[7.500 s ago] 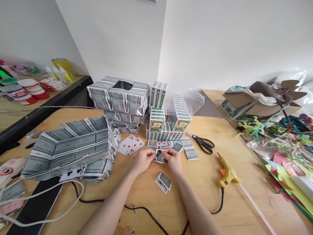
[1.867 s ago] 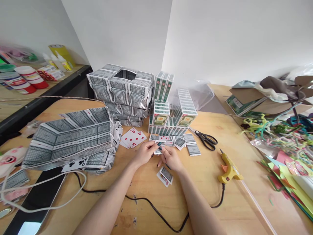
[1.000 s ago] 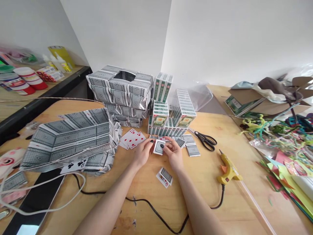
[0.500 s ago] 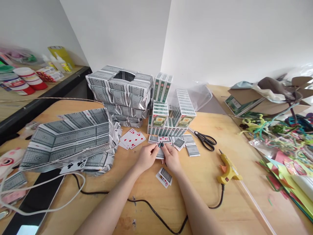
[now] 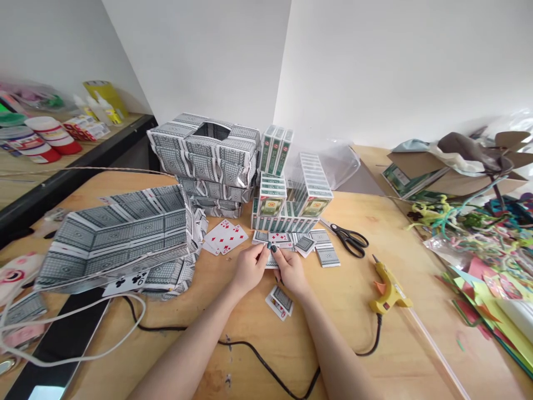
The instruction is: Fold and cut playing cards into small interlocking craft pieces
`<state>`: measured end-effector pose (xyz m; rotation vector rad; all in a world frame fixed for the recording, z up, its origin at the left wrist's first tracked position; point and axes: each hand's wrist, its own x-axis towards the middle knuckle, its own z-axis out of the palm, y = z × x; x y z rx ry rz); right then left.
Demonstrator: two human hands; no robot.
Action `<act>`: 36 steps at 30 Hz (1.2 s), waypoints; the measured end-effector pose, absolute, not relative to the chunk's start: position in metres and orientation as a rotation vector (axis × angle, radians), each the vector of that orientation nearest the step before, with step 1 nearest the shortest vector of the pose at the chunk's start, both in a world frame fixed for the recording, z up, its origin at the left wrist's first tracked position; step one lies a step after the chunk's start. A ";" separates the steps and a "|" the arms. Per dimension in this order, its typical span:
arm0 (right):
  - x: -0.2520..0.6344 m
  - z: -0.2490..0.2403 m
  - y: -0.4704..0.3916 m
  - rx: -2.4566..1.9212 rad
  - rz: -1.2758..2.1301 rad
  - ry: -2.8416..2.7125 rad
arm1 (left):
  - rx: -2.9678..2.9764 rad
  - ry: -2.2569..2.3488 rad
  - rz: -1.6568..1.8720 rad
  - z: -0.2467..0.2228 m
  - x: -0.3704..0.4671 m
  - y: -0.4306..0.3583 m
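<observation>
My left hand (image 5: 250, 268) and my right hand (image 5: 289, 269) meet at the middle of the wooden table, both closed on a playing card (image 5: 272, 262) with a patterned back. Their thumbs lie side by side on its upper part. Just beyond them, loose cards (image 5: 305, 244) lie in front of stacked green card boxes (image 5: 285, 223). Two overlapping cards (image 5: 280, 300) rest below my right hand. Face-up diamond cards (image 5: 225, 236) are left of my hands.
A card-covered box stack (image 5: 204, 150) and an open card-covered tray (image 5: 120, 233) stand left. Black scissors (image 5: 352, 240) and a yellow glue gun (image 5: 388, 289) lie right. A black cable (image 5: 258, 353) crosses beneath my forearms. Colourful craft materials (image 5: 470, 222) fill the far right.
My right thumb has shifted slightly left and up, closer to my left thumb. The card between my hands has tilted a little.
</observation>
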<state>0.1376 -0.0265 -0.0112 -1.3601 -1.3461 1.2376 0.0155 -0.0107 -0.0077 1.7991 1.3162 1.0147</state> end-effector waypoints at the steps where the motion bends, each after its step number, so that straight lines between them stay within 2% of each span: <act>1: 0.137 -0.013 -0.026 -1.362 1.190 -1.358 | 1.810 1.327 1.013 -0.008 0.015 -0.010; 6: 0.134 -0.018 -0.027 -1.391 0.941 -1.363 | 1.815 1.337 1.042 -0.009 0.015 -0.010; 11: 0.133 -0.013 -0.029 -1.314 1.265 -1.316 | 1.776 1.358 1.082 -0.010 0.015 -0.010; 14: 0.134 -0.015 -0.028 -1.295 1.348 -1.316 | 1.791 1.404 1.100 -0.012 0.014 -0.009; 21: 0.133 -0.018 -0.026 -1.382 1.078 -1.426 | 1.853 1.451 1.120 -0.013 0.013 -0.009; 29: 0.136 -0.013 -0.027 -1.248 1.362 -1.350 | 1.677 1.439 1.198 -0.012 0.012 -0.007; 36: 0.135 -0.017 -0.028 -1.255 1.243 -1.394 | 1.764 1.521 1.169 -0.017 0.011 -0.006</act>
